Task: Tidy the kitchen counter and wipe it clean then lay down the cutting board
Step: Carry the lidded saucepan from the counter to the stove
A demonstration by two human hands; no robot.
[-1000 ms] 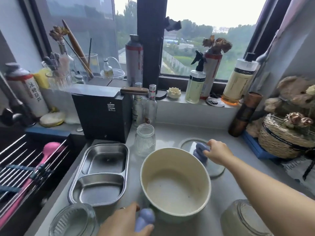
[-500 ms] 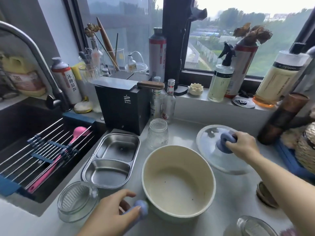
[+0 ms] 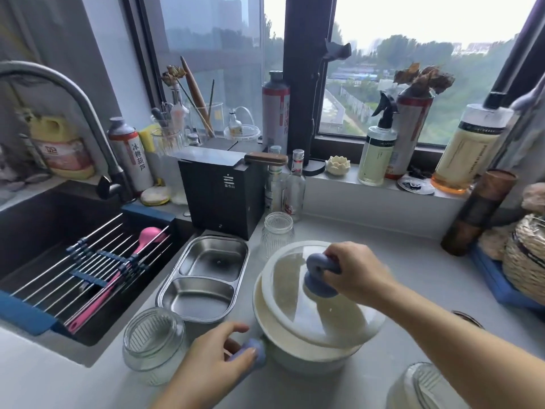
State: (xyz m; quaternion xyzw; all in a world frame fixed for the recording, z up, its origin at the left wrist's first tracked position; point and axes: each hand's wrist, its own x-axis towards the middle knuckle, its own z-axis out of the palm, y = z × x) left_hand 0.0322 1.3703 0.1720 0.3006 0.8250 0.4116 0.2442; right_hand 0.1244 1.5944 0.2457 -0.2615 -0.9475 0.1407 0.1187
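Pot (image 3: 306,363) sits near the front of the table (image 3: 413,261), just right of the sink (image 3: 44,219). It is round, cream inside and pale outside, with a blue-grey side handle (image 3: 256,351).

Left hand (image 3: 212,367) has its fingers curled round that handle and clamped on it.

Lid (image 3: 289,293) is clear glass with a white rim and a blue-grey knob (image 3: 317,274). Right hand (image 3: 355,276) grips the knob from the right with its fingers wrapped round it. The lid is over the pot mouth, tilted and shifted right, so the left part of the cream inside is exposed. Its near edge is blurred, so I can't tell if it touches the rim.

Also on the table:
- Steel two-compartment tray (image 3: 206,278) sits just left of the pot.
- Open glass jar (image 3: 153,343) is beside the left hand, at the sink's edge.
- Ribbed jar (image 3: 277,231) stands behind the pot.
- Black box (image 3: 221,196) stands behind the tray.
- Another glass jar (image 3: 427,388) is at the bottom right, partly cut off.
- Woven basket (image 3: 528,258) is at the far right.

A wire rack (image 3: 88,261) spans the sink, with a pink spoon (image 3: 147,234) on it. Spray bottle (image 3: 379,152) stands on the windowsill.
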